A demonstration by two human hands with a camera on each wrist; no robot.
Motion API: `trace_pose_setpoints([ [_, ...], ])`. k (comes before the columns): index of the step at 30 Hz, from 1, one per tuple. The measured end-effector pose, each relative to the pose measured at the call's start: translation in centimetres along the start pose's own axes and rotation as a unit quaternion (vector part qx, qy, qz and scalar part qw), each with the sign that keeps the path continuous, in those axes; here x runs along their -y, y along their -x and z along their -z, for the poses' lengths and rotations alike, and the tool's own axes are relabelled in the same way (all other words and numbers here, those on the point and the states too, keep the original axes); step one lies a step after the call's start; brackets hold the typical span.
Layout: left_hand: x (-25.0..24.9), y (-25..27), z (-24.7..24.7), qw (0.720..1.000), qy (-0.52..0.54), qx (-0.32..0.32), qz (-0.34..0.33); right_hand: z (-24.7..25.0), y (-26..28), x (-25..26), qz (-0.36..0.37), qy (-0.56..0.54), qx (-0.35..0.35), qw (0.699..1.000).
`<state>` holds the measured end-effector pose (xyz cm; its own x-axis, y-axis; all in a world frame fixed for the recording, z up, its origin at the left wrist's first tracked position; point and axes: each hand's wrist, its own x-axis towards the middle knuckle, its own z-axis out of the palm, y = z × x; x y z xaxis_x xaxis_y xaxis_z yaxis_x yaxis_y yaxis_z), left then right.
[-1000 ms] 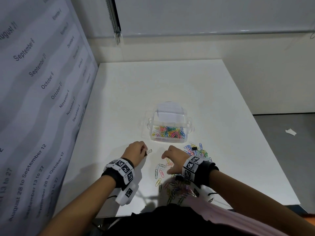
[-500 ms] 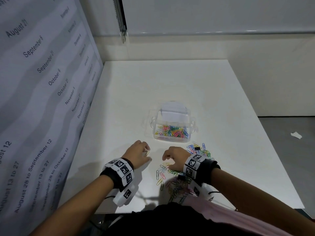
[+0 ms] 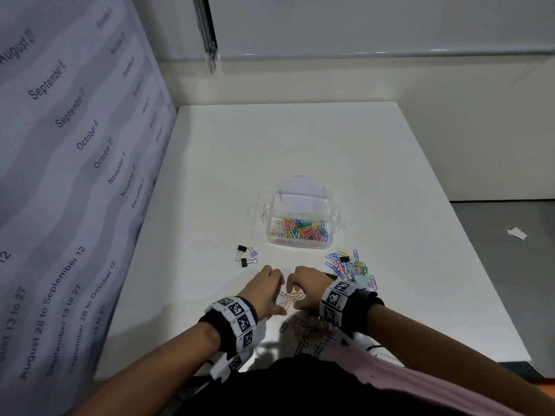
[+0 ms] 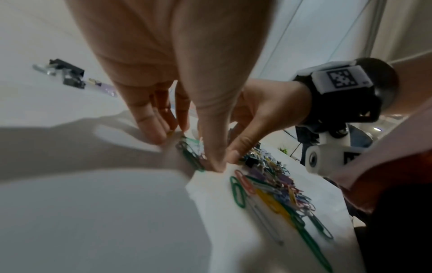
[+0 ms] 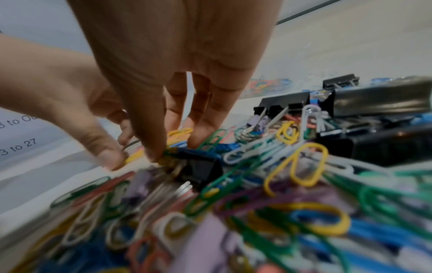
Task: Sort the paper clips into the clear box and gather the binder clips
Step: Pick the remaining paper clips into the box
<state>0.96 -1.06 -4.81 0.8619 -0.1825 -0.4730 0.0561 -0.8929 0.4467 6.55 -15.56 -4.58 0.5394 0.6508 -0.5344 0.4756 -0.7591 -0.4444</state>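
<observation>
Hands: left hand (image 3: 265, 288) and right hand (image 3: 304, 288) together, fingertips pinching paper clips (image 3: 289, 298).
Tip: lift cleanly toward clear box (image 3: 300, 225), leaving binder clips (image 3: 247, 256) beside it.

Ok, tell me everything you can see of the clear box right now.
The clear box is a small see-through plastic tub with rounded corners and a latch tab on each side. It stands upright on the white table, open, with its lid tipped back behind it. A layer of mixed-colour paper clips covers its floor. Neither hand touches it. Three binder clips lie apart to its front left, and a loose heap of clips to its front right.
</observation>
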Motion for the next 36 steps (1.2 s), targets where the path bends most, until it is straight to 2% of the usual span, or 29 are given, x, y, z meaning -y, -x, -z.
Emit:
trace_pose_setpoints([
  [3,-0.4,-0.5,0.2,1.0,0.023,-0.019,0.006,0.4,0.4,0.1,-0.019,-0.004,-0.011,1.0],
  [9,-0.5,-1.3,0.4,0.999,0.014,-0.031,-0.013,1.6,0.8,-1.1,-0.066,-0.057,-0.099,0.991],
  [13,-0.3,-1.4,0.8,0.999,0.024,-0.047,-0.01,3.4,0.8,-1.7,-0.061,-0.08,-0.143,0.985],
  [17,0.2,-1.6,1.4,0.996,0.066,-0.055,0.007,6.4,0.2,-1.9,-0.055,-0.133,-0.219,0.965],
  [20,0.5,-1.7,1.7,0.993,0.1,-0.06,0.022,8.6,-0.3,-2.0,-0.067,-0.171,-0.297,0.937],
  [22,0.5,-1.9,2.1,0.99,0.12,-0.066,0.031,9.3,-0.4,-2.2,-0.072,-0.175,-0.313,0.931],
  [27,0.1,-2.6,4.1,0.982,0.144,-0.113,0.039,7.9,0.0,-2.3,-0.061,-0.122,-0.265,0.954],
  [31,-0.6,-3.8,6.3,0.971,0.185,-0.151,0.029,5.2,0.9,-2.3,-0.024,-0.052,-0.122,0.991],
  [33,-0.9,-4.4,7.3,0.963,0.204,-0.171,0.027,4.2,1.3,-2.4,-0.021,-0.001,-0.061,0.998],
  [36,-1.3,-5.5,8.3,0.949,0.236,-0.205,0.031,3.7,1.7,-2.9,-0.033,0.055,-0.025,0.998],
])
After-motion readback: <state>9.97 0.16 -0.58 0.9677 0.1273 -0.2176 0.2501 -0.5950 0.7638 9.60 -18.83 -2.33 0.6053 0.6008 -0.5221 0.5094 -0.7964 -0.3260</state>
